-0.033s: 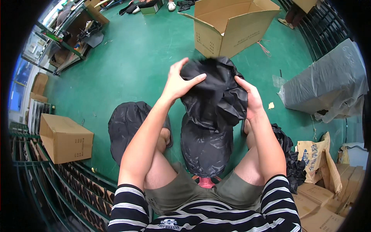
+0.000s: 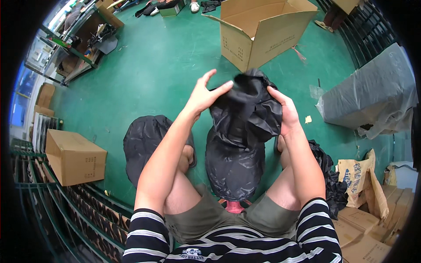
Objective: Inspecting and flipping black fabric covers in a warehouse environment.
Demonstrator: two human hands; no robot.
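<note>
My right hand (image 2: 288, 115) grips a crumpled black fabric cover (image 2: 247, 114), its thumb on the front and its fingers mostly hidden behind. At the cover's left side my left hand (image 2: 205, 94) is open, thumb and fingers spread apart. Its thumb tip is by the cover's upper edge; I cannot tell if it touches. Part of that edge is blurred. Below the held cover, between my knees, rests a rounded black fabric piece (image 2: 234, 168) with a smooth, full shape. A similar rounded black piece (image 2: 144, 147) lies on the floor beside my left leg.
A large open cardboard box (image 2: 267, 41) stands ahead on the green floor. Crumpled black fabric (image 2: 335, 190) is heaped by my right leg, near a brown paper sack (image 2: 357, 179) and flat cartons. A grey plastic-wrapped stack (image 2: 370, 90) is at right, a smaller carton (image 2: 76, 158) at left.
The cover's upper left part has drawn to the right, away from my left hand's fingers, and its top edge has folded. Both hands have barely moved.
</note>
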